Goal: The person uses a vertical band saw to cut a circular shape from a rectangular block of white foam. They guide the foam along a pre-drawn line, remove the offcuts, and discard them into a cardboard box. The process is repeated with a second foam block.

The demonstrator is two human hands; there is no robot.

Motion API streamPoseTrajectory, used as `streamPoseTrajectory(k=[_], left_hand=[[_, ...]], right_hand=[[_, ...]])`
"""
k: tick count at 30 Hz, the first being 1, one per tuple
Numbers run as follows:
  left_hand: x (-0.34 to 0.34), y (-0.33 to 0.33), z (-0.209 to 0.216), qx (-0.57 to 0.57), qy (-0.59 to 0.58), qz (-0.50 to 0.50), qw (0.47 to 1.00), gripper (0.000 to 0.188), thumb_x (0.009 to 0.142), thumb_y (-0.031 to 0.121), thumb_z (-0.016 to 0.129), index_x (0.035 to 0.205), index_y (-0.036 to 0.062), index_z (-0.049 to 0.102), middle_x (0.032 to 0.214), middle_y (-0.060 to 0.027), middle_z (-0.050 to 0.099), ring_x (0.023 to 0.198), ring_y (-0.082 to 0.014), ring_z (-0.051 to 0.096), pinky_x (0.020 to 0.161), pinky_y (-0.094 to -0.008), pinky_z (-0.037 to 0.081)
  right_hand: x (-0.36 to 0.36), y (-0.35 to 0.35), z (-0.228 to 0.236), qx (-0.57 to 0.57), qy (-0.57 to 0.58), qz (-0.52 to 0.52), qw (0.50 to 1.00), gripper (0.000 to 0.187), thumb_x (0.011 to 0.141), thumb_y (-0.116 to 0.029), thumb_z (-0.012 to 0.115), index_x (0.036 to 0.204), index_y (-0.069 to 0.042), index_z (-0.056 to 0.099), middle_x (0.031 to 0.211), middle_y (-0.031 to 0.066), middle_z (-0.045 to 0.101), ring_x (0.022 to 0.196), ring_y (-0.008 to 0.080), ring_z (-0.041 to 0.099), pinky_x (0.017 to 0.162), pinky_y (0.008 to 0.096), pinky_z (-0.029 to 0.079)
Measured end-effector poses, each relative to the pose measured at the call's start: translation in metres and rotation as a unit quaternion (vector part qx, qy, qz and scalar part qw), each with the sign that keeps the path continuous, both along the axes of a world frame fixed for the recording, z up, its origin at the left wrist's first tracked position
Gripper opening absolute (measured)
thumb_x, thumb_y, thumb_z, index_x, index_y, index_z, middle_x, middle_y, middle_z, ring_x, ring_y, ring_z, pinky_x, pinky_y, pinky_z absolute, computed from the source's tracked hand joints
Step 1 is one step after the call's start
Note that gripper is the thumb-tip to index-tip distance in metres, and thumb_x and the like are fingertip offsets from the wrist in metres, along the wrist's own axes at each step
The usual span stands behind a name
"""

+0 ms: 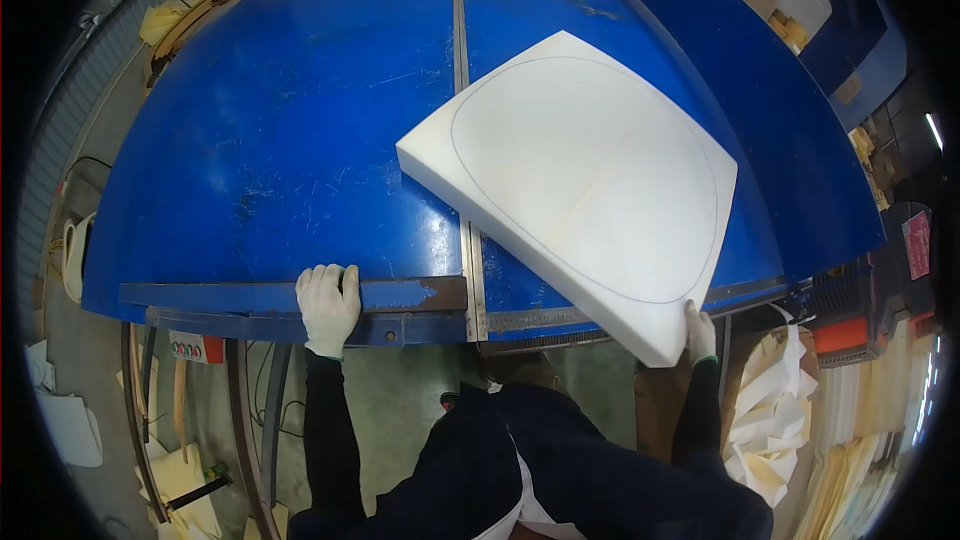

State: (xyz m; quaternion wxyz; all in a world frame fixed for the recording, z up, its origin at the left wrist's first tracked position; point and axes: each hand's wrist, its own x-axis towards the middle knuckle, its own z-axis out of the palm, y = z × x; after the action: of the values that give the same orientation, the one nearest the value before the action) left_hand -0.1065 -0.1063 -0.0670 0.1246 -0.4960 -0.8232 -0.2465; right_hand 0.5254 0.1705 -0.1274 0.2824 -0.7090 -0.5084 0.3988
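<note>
A thick white foam block (590,170) lies at an angle on the blue table (300,140), right of the middle. A thin rounded outline is drawn on its top face. Its near corner juts out past the table's front edge. My right hand (699,332), in a pale glove, grips the block's side by that corner; most of its fingers are hidden. Also gloved, my left hand (328,308) rests on the metal rail (410,294) along the front edge, thumb apart from the fingers, holding nothing.
A narrow metal strip (461,60) with a slot runs front to back across the table. Below the left front hangs a red control box (196,347) with buttons. Crumpled white sheets (775,420) and stacked foam sheets (850,470) stand at the right.
</note>
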Motion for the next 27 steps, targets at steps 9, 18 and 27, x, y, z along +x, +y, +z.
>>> streamPoseTrajectory(k=[9, 18, 27], left_hand=[[-0.016, 0.176, 0.013, -0.136, -0.457, -0.042, 0.878, 0.06, 0.092, 0.043, 0.07, 0.12, -0.0091, 0.06, 0.108, -0.0236, 0.068, 0.102, -0.037, 0.068, 0.087, -0.0422, 0.056], [-0.046, 0.335, -0.06, -0.006, -0.714, 0.037, 0.699, 0.055, 0.097, 0.036, 0.065, 0.119, -0.0137, 0.057, 0.11, -0.0229, 0.062, 0.098, -0.0318, 0.065, 0.08, -0.0432, 0.059], [-0.074, 0.415, -0.099, 0.133, -0.631, 0.094, 0.759, 0.033, 0.093, 0.026, 0.069, 0.095, -0.0068, 0.062, 0.08, -0.0134, 0.068, 0.064, -0.0224, 0.066, 0.058, -0.0367, 0.055]], right_hand=[[-0.039, 0.09, -0.057, 0.041, 0.233, -0.069, 0.969, 0.068, 0.103, -0.049, 0.053, 0.137, 0.01, 0.05, 0.131, 0.018, 0.06, 0.118, 0.0238, 0.059, 0.1, 0.0356, 0.049], [-0.144, 0.134, -0.021, 0.018, 0.061, 0.008, 0.998, 0.068, 0.105, -0.05, 0.043, 0.124, 0.014, 0.056, 0.113, 0.0217, 0.067, 0.1, 0.0264, 0.062, 0.089, 0.0371, 0.048], [-0.185, 0.169, -0.015, 0.066, -0.025, 0.05, 0.996, 0.071, 0.105, -0.053, 0.041, 0.122, 0.013, 0.058, 0.109, 0.022, 0.067, 0.096, 0.0274, 0.062, 0.088, 0.0373, 0.047]])
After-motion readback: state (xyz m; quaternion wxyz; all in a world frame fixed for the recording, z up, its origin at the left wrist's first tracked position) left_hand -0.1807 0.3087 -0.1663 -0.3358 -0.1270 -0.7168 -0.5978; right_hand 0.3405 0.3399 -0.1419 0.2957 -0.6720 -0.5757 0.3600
